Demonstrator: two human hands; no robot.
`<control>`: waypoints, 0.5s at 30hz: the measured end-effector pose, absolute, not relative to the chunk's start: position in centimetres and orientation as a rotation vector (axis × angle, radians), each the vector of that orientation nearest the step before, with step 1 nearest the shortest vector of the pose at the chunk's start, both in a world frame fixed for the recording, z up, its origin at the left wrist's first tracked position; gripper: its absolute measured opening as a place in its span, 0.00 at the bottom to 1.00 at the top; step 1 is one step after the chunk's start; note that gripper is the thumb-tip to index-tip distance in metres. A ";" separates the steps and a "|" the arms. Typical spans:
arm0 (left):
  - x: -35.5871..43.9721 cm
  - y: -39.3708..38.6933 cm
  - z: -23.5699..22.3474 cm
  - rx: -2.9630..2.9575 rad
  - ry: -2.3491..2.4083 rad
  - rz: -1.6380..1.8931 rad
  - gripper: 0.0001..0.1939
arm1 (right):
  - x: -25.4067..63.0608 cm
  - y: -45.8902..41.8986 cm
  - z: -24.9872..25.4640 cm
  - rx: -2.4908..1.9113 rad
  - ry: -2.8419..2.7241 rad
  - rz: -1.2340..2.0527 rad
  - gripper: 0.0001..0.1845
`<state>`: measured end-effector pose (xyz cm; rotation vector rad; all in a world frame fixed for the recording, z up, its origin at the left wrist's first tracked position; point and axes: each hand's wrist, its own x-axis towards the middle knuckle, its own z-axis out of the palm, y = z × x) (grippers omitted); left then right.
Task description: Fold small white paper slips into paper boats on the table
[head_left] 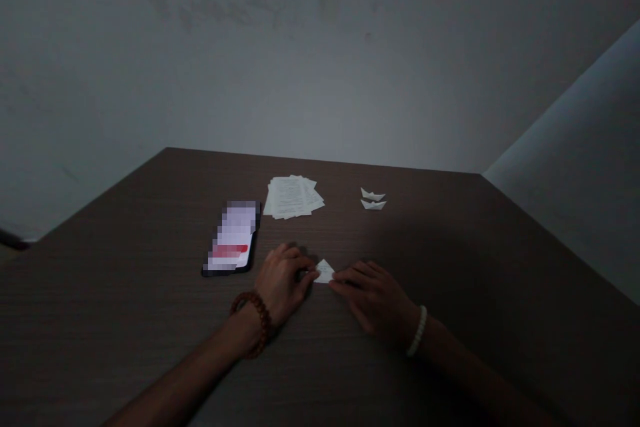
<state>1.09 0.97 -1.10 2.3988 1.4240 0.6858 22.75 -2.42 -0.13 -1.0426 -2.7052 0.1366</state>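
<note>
A small folded piece of paper (pixel 325 271), triangular at the top, lies between my hands near the middle of the table. My left hand (pixel 284 280) pinches its left corner between thumb and fingers. On the opposite side, the fingertips of my right hand (pixel 374 297) press together on its right corner. Faint print shows on the paper's face. Two small folded paper boats (pixel 373 205) sit one behind the other, beyond my right hand. Farther back than my left hand is a loose stack of printed paper sheets (pixel 291 197).
A phone (pixel 232 238) with a lit, blurred screen lies to the left of my left hand. The dark wooden table (pixel 125 213) meets a stained grey wall (pixel 320 93) at its far edge. A pale slanted surface (pixel 575 113) stands at the right.
</note>
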 end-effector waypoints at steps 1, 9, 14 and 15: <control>1.1 1.0 -1.1 2.412 1.441 0.702 0.06 | 22.7 -2.5 -0.1 -1.053 -2.702 0.145 0.20; -0.5 -0.2 -0.7 2.876 1.049 0.762 0.12 | 22.1 -2.8 0.4 -1.148 -2.669 0.216 0.23; -0.9 -0.7 -1.0 2.967 0.811 0.547 0.18 | 22.2 -2.8 0.4 -1.160 -2.671 0.209 0.23; -0.9 -0.7 -1.0 2.975 0.799 0.528 0.19 | 22.2 -2.8 0.4 -1.163 -2.669 0.211 0.23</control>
